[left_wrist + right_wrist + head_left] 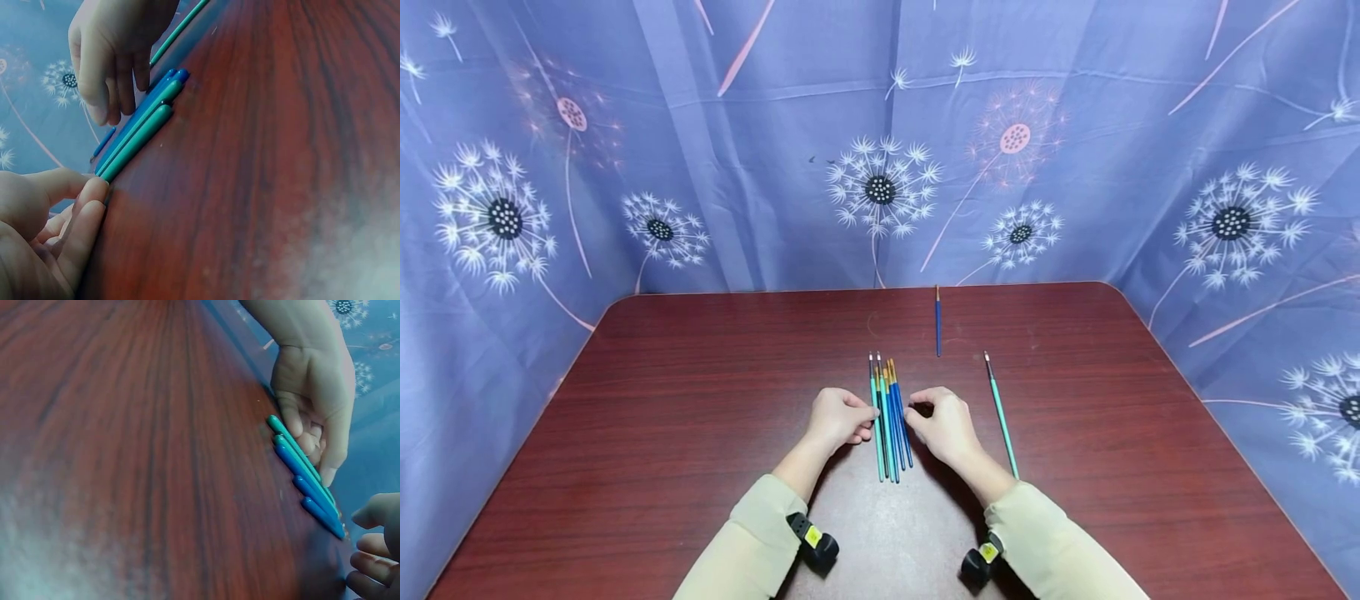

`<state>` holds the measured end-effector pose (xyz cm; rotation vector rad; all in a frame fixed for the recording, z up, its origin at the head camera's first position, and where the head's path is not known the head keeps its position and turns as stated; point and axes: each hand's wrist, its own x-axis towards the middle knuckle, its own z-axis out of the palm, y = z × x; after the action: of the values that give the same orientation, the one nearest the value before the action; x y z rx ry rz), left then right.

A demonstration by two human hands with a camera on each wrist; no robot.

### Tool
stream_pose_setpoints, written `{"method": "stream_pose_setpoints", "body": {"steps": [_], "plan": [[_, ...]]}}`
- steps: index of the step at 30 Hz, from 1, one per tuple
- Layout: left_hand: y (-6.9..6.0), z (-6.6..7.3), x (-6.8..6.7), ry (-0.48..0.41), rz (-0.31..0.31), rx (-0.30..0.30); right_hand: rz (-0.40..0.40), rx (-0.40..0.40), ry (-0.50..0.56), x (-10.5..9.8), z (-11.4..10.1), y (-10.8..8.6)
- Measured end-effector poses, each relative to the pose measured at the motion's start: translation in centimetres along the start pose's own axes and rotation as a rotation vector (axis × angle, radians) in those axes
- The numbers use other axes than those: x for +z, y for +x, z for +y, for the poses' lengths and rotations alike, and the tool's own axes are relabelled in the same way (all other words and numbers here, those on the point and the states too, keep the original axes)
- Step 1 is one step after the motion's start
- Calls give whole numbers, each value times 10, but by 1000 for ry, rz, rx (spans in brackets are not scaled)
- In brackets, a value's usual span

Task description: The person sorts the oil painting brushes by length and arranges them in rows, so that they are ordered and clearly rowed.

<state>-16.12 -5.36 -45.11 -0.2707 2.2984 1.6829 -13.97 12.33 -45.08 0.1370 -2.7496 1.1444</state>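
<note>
**Trainee:** Head view: where are the brushes, and how do the hands stand?

**Instructor:** A bundle of paintbrushes point(897, 425) lies between the hands, green handles toward the left, blue toward the right. The left hand point(838, 417) has its thumb and fingertips drawn together at the outer green brush point(879, 450); whether they pinch it or only press its side cannot be told. The right hand point(942, 423) holds nothing: thumb and fingers bend loosely, with a gap between them, just beside the blue handles. A separate green brush point(1000, 408) lies to the right of the right hand; a separate blue brush point(937, 329) lies ahead of it.

**Trainee:** Left wrist view: how should a brush handle?

**Instructor:** Judged by form, it is light, stiff and slim. The rounded handle ends point(164, 112) look smooth, so a brush may roll or slip under a loose touch. Recommended hold: thumb and forefinger at mid-handle. The bristles, beyond the hands in the head view, are likely the soft, easily bent part and are best left alone.

**Trainee:** Right wrist view: what of the surface and the room?

**Instructor:** The handles rest on a dark red, wood-grained table point(125, 456); a pale patch of glare suggests a hard, slick finish that gives rolling brushes little resistance. Past the hands hangs a blue cloth point(378, 425) printed with dandelions. The right hand's thumb stands apart from its fingers here, near the blue handles; contact cannot be confirmed.
</note>
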Motion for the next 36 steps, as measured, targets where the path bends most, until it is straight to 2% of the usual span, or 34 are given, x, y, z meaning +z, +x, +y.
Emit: {"method": "stream_pose_setpoints", "body": {"steps": [5,12,19,28,36], "plan": [[-2,1,2,-7,23,5,-17,-17,-31,0,-3,0],[-5,3,7,-8,58,52,-18,-48,-48,2,-4,-1],[-6,4,7,14,59,66,-35,-34,-101,4,-6,-2],[-3,0,8,22,49,68,24,23,-162,9,-8,-3],[-4,0,7,45,50,101,86,70,-127,14,-4,-1]]}}
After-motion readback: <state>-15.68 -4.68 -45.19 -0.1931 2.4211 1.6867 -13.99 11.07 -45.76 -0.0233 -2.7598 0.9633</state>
